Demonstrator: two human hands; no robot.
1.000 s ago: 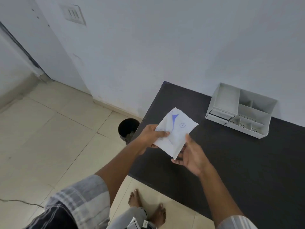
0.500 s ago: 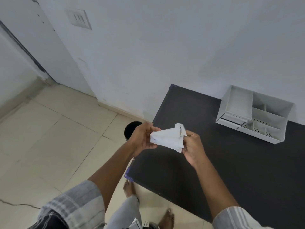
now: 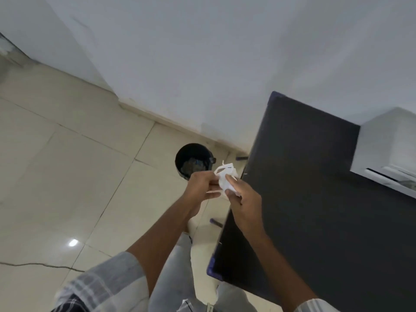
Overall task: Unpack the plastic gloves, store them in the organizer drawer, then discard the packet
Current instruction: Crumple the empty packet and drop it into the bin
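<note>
A crumpled white packet (image 3: 225,179) is squeezed between my left hand (image 3: 201,188) and my right hand (image 3: 244,199), both gripping it. The hands hover over the floor just left of the black table (image 3: 315,199), close to a black bin (image 3: 193,161) that stands on the tiles beside the table. The white organizer (image 3: 387,152) sits on the table at the far right against the wall, blurred; whether its drawer is open I cannot tell. No gloves are visible.
Beige floor tiles (image 3: 67,165) spread to the left, with a thin dark cable (image 3: 40,265) lying across them at the lower left. A white wall (image 3: 202,64) runs behind the bin and table. My legs are below the hands.
The flat packet has been folded and crushed into a small wad between both hands. The hands and view have shifted left, off the table toward the bin.
</note>
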